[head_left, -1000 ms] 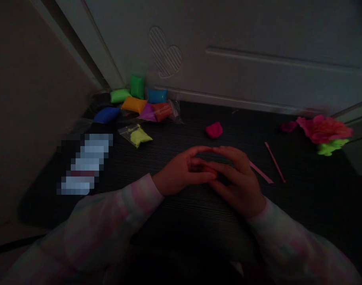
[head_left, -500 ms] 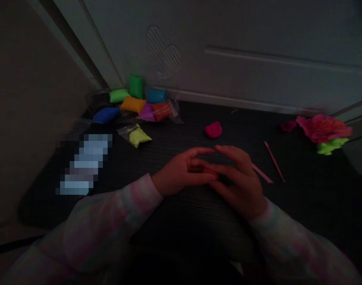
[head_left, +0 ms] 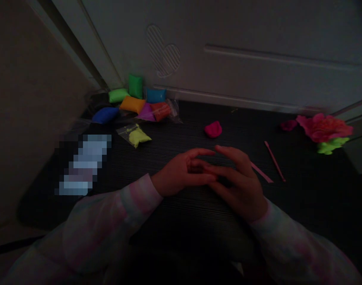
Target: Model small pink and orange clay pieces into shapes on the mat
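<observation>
Over the middle of the dark table, my left hand (head_left: pixel 189 170) and my right hand (head_left: pixel 240 178) meet at the fingertips. Their fingers are bent and pressed together. Something small and reddish may be between them, but the dim light and the fingers hide it. Just beyond the hands lies a lump of dark pink modelling clay (head_left: pixel 213 129). A flat pink strip tool (head_left: pixel 262 173) shows partly from behind my right hand, and a thin pink modelling tool (head_left: pixel 275 161) lies to its right.
Several coloured clay packets, one of them orange (head_left: pixel 132 104), lie at the back left. In front of them is an opened bag of yellow clay (head_left: pixel 138 135). A blurred-out bright object (head_left: pixel 86 164) is at left. A pink clay flower (head_left: pixel 323 127) stands at right. A white panel (head_left: pixel 243 71) rises behind.
The fingers have shifted very slightly against each other, and less of the reddish patch between them shows now. The things on the table stay where they were.
</observation>
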The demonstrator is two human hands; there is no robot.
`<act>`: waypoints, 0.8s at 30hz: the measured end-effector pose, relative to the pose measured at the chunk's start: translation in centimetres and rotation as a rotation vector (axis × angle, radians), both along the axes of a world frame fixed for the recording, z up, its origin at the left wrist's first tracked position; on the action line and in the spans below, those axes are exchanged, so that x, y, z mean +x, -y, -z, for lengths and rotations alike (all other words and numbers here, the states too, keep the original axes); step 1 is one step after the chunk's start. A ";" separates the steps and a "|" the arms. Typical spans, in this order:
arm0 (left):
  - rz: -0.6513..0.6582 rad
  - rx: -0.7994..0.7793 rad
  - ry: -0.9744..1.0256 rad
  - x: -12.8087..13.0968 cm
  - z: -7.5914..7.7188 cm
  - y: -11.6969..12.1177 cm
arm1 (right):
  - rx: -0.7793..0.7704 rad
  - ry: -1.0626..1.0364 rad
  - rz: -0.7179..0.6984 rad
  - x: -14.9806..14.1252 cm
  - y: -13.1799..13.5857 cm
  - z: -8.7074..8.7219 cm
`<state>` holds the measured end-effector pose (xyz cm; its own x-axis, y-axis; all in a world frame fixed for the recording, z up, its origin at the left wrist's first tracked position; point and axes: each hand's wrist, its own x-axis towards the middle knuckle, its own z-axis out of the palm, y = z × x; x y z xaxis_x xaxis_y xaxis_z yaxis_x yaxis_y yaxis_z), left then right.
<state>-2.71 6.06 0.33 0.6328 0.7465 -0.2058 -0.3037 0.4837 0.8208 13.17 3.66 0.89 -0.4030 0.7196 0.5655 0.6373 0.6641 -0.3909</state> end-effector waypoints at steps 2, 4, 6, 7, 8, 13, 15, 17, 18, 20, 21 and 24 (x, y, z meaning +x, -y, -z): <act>0.008 -0.017 0.003 0.0 -0.1 0.0 | -0.011 0.016 0.002 0.1 -0.1 0.0; 0.018 -0.028 0.005 -0.1 -0.1 0.0 | -0.024 0.042 0.003 0.2 -0.1 0.1; 0.027 -0.024 0.000 -0.1 -0.2 0.0 | -0.024 0.057 -0.005 0.3 -0.2 0.2; 0.025 -0.017 -0.003 -0.1 -0.2 0.0 | -0.018 0.053 -0.008 0.3 -0.3 0.2; 0.023 -0.013 -0.009 -0.1 -0.2 0.0 | -0.010 0.046 -0.008 0.3 -0.3 0.2; 0.021 -0.021 -0.005 -0.1 -0.1 -0.1 | -0.007 0.044 0.002 0.3 -0.3 0.2; 0.020 -0.030 0.006 -0.1 -0.1 -0.1 | -0.020 0.057 -0.001 0.4 -0.3 0.2; 0.017 -0.031 0.007 -0.2 -0.2 -0.1 | -0.022 0.064 -0.008 0.5 -0.4 0.2; 0.015 -0.029 0.006 -0.1 -0.2 -0.1 | -0.017 0.065 -0.011 0.5 -0.4 0.2; 0.012 -0.025 -0.003 -0.1 -0.3 -0.1 | -0.008 0.065 -0.014 0.6 -0.4 0.2; 0.009 -0.024 -0.007 -0.1 -0.3 -0.1 | -0.006 0.061 -0.013 0.6 -0.4 0.2; 0.006 -0.025 -0.012 -0.1 -0.3 -0.1 | -0.019 0.051 -0.008 0.5 -0.4 0.2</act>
